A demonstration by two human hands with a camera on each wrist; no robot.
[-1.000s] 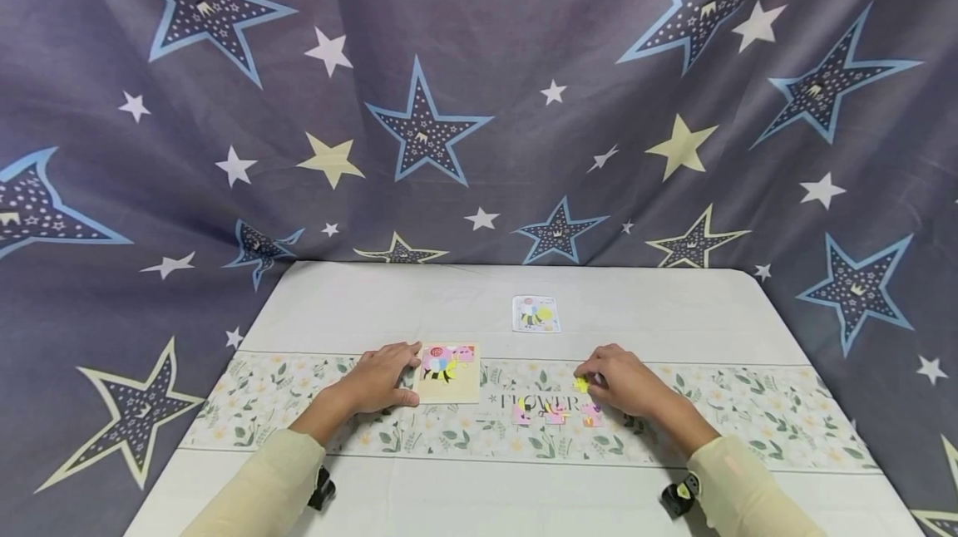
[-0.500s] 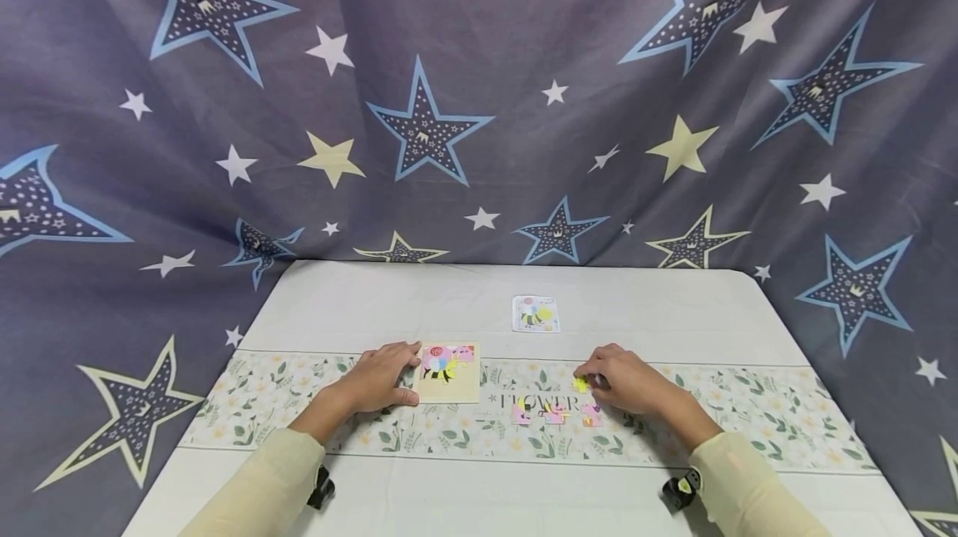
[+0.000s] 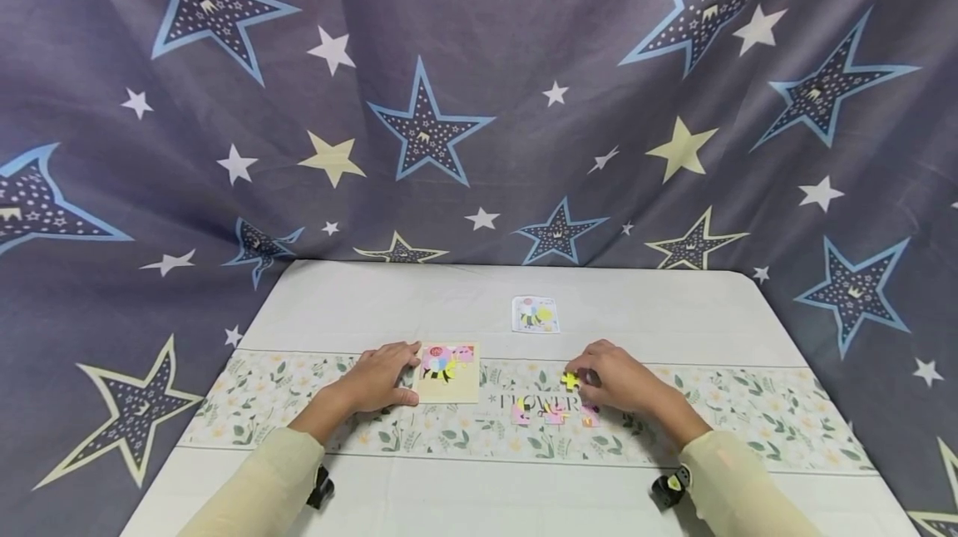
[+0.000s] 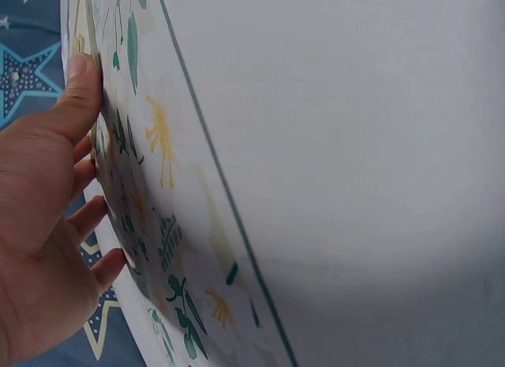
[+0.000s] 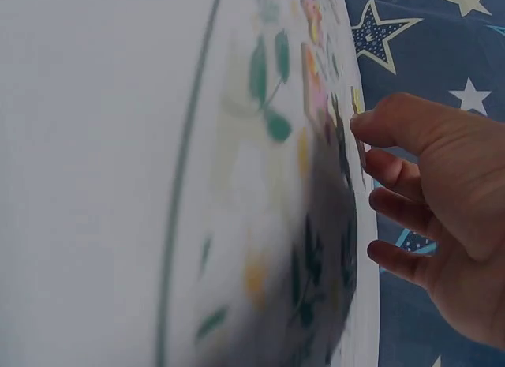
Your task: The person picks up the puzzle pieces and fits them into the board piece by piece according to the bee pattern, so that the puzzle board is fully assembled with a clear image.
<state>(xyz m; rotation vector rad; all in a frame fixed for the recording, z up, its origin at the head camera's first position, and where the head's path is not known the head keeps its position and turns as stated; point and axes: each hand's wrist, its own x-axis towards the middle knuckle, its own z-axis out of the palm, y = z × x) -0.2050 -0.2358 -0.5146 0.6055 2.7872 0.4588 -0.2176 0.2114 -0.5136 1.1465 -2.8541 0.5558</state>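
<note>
Puzzle piece (image 3: 570, 381), yellow: pinched by right hand (image 3: 619, 381), well apart from board (image 3: 447, 392); a slight edge grip, hard to judge here, could drop it. Left hand (image 3: 380, 379): fingers apart, touching board's edge.

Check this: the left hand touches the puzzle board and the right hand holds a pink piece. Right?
Not quite: the piece in the right hand is yellow, not pink, as the head view shows. The left hand does touch the puzzle board.
</note>
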